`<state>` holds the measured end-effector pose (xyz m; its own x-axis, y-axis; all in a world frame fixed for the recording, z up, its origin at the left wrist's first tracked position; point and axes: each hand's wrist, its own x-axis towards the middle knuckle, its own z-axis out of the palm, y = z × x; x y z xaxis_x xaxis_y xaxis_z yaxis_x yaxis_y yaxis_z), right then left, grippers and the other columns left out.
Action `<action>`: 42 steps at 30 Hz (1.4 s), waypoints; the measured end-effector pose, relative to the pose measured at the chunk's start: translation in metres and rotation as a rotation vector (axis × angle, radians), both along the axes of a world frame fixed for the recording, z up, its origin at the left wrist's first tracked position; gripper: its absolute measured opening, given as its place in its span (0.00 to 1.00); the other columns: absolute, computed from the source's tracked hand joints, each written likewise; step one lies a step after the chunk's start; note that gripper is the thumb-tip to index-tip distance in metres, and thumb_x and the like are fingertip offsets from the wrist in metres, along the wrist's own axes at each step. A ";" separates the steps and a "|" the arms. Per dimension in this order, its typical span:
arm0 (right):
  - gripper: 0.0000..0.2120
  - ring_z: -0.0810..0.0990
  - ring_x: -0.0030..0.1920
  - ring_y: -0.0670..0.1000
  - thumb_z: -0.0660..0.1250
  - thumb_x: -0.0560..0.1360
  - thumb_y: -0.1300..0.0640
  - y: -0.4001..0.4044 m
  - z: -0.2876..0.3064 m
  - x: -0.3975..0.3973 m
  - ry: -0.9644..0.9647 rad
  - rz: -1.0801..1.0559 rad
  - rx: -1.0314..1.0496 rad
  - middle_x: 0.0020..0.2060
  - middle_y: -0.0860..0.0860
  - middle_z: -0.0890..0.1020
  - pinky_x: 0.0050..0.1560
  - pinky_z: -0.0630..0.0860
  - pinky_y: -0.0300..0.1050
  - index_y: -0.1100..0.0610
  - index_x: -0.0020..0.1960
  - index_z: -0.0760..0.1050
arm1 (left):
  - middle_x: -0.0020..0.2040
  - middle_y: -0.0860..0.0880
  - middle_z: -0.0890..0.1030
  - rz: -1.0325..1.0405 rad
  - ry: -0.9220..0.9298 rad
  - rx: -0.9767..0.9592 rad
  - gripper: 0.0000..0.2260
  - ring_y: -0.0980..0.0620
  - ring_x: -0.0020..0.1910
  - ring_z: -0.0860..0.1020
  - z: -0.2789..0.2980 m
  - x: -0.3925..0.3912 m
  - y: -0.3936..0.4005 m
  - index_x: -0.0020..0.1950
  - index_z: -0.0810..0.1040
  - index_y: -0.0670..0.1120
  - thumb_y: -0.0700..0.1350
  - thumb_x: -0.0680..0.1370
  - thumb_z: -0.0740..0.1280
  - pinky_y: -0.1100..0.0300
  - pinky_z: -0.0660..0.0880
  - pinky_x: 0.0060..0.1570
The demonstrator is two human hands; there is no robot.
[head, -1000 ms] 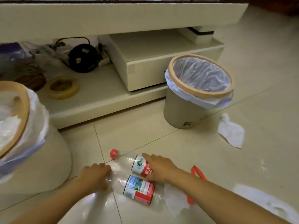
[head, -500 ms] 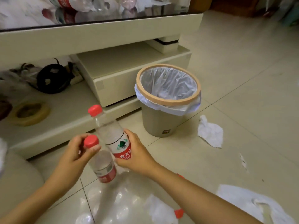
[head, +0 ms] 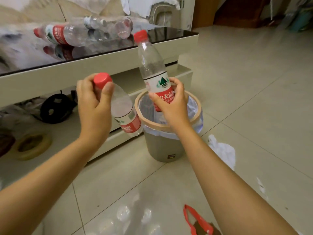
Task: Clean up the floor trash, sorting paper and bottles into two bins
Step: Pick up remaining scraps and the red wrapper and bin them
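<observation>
- Two clear bottles are held, one per hand.
- Left hand [head: 94, 106] grips the tilted bottle [head: 124, 112] near its red cap, at 9 o'clock of the bin [head: 162, 146].
- Right hand [head: 171, 102] grips the upright bottle [head: 155, 72] at its label, above the bin's opening.
- Crumpled paper [head: 223, 152] lies on the floor [head: 254, 92], at 3 o'clock of the bin.

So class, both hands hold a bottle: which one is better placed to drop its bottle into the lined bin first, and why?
The right hand. Its bottle is upright directly over the bin opening. The left hand holds its bottle left of the rim.
</observation>
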<state>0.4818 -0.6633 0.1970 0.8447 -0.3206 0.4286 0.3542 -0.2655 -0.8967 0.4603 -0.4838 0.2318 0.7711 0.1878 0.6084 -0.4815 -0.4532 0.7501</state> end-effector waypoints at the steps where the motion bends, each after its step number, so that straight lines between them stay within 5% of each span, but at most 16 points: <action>1: 0.34 0.75 0.58 0.46 0.75 0.67 0.49 -0.007 -0.002 0.003 0.003 -0.001 0.019 0.59 0.46 0.74 0.54 0.79 0.45 0.50 0.67 0.63 | 0.50 0.56 0.68 0.012 -0.033 -0.025 0.13 0.65 0.47 0.69 0.006 0.005 -0.005 0.62 0.70 0.45 0.50 0.81 0.61 0.70 0.67 0.53; 5: 0.37 0.72 0.59 0.42 0.75 0.68 0.54 -0.023 -0.016 0.008 0.039 -0.007 0.038 0.59 0.42 0.71 0.55 0.75 0.35 0.50 0.71 0.60 | 0.48 0.60 0.65 0.037 -0.152 0.010 0.16 0.62 0.50 0.68 0.026 0.030 -0.018 0.60 0.71 0.41 0.51 0.81 0.59 0.70 0.66 0.55; 10: 0.41 0.69 0.65 0.45 0.75 0.67 0.57 -0.025 -0.039 0.015 0.138 -0.051 -0.028 0.66 0.48 0.71 0.62 0.68 0.39 0.49 0.73 0.56 | 0.50 0.55 0.65 0.091 -0.203 -0.048 0.15 0.65 0.48 0.66 0.043 0.051 -0.031 0.59 0.69 0.39 0.50 0.82 0.56 0.77 0.62 0.52; 14: 0.42 0.72 0.57 0.40 0.75 0.66 0.59 -0.022 -0.041 0.021 0.149 -0.021 -0.021 0.60 0.42 0.71 0.55 0.68 0.32 0.48 0.72 0.56 | 0.52 0.53 0.67 0.027 -0.036 0.035 0.17 0.59 0.49 0.69 0.023 0.061 -0.045 0.61 0.69 0.42 0.54 0.80 0.59 0.69 0.68 0.52; 18: 0.42 0.70 0.63 0.46 0.75 0.66 0.55 -0.024 -0.041 0.020 0.172 -0.065 0.007 0.65 0.48 0.70 0.59 0.68 0.40 0.48 0.72 0.55 | 0.54 0.55 0.71 -0.087 0.112 0.209 0.15 0.57 0.51 0.73 -0.023 0.054 -0.058 0.61 0.70 0.50 0.55 0.78 0.64 0.61 0.73 0.51; 24: 0.23 0.79 0.47 0.48 0.71 0.70 0.63 -0.025 -0.044 0.020 0.158 -0.103 0.063 0.49 0.48 0.78 0.50 0.80 0.46 0.52 0.62 0.69 | 0.51 0.56 0.76 -0.118 0.241 0.371 0.07 0.56 0.48 0.76 -0.062 0.041 -0.063 0.56 0.72 0.53 0.52 0.79 0.63 0.51 0.78 0.49; 29: 0.15 0.79 0.43 0.44 0.68 0.73 0.65 -0.021 -0.043 0.005 0.045 -0.107 0.154 0.43 0.46 0.79 0.44 0.77 0.34 0.53 0.57 0.73 | 0.47 0.61 0.76 -0.176 0.325 0.321 0.04 0.60 0.45 0.76 -0.078 0.026 -0.061 0.53 0.72 0.56 0.50 0.79 0.63 0.60 0.75 0.44; 32: 0.11 0.80 0.42 0.49 0.67 0.73 0.67 -0.025 -0.051 -0.020 -0.082 -0.157 0.261 0.41 0.50 0.80 0.45 0.79 0.40 0.55 0.51 0.76 | 0.48 0.61 0.75 -0.271 0.337 0.273 0.04 0.66 0.46 0.75 -0.090 0.011 -0.065 0.53 0.73 0.53 0.47 0.79 0.65 0.73 0.70 0.42; 34: 0.09 0.79 0.39 0.52 0.66 0.73 0.68 -0.035 -0.067 -0.039 -0.089 -0.179 0.331 0.38 0.52 0.79 0.43 0.78 0.47 0.55 0.48 0.76 | 0.49 0.59 0.76 -0.317 0.313 0.262 0.05 0.64 0.47 0.75 -0.099 -0.001 -0.069 0.54 0.73 0.52 0.46 0.79 0.65 0.71 0.71 0.41; 37: 0.12 0.77 0.37 0.52 0.65 0.73 0.66 -0.065 -0.104 -0.058 -0.006 -0.267 0.327 0.37 0.49 0.79 0.40 0.76 0.50 0.49 0.43 0.75 | 0.47 0.59 0.76 -0.380 0.327 0.342 0.06 0.58 0.46 0.75 -0.117 -0.019 -0.081 0.55 0.72 0.56 0.50 0.79 0.64 0.60 0.73 0.40; 42: 0.10 0.74 0.38 0.41 0.64 0.73 0.65 -0.135 -0.179 -0.071 0.362 -0.453 -0.003 0.40 0.45 0.76 0.43 0.72 0.44 0.51 0.46 0.76 | 0.52 0.61 0.74 -0.529 0.443 0.531 0.11 0.61 0.50 0.74 -0.156 -0.039 -0.114 0.59 0.71 0.57 0.55 0.77 0.64 0.61 0.74 0.47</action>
<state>0.4107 -0.7979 0.0183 0.7166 -0.6833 0.1397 -0.1240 -0.3220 -0.9386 0.4213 -0.5982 0.0756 0.8636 -0.4853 0.1368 -0.4411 -0.5957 0.6713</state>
